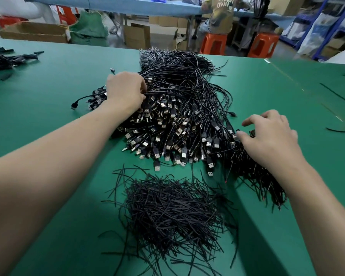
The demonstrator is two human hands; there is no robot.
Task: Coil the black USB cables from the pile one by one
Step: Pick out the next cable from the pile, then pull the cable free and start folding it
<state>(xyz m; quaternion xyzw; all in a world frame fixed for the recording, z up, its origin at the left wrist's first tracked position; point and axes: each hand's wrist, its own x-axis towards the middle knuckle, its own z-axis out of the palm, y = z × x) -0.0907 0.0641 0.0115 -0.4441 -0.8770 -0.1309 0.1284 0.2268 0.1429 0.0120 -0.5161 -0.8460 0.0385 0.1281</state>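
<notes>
A big pile of black USB cables [179, 108] lies in the middle of the green table [48, 80], with the plug ends fanned toward me. My left hand [126, 90] rests on the pile's left side, fingers pinched around thin cable strands. My right hand [271, 138] hovers at the pile's right edge with fingers spread, thumb touching cables there; it holds nothing that I can see. A heap of short black tie wires [171, 212] sits in front of me. Another bundle of black strands [255, 176] lies under my right wrist.
More black cables [4, 58] lie at the far left of the table, and loose strands [339, 96] at the right. Beyond the table edge are orange stools [213, 44], cardboard boxes [34, 31] and a seated person [221, 14] at a blue bench.
</notes>
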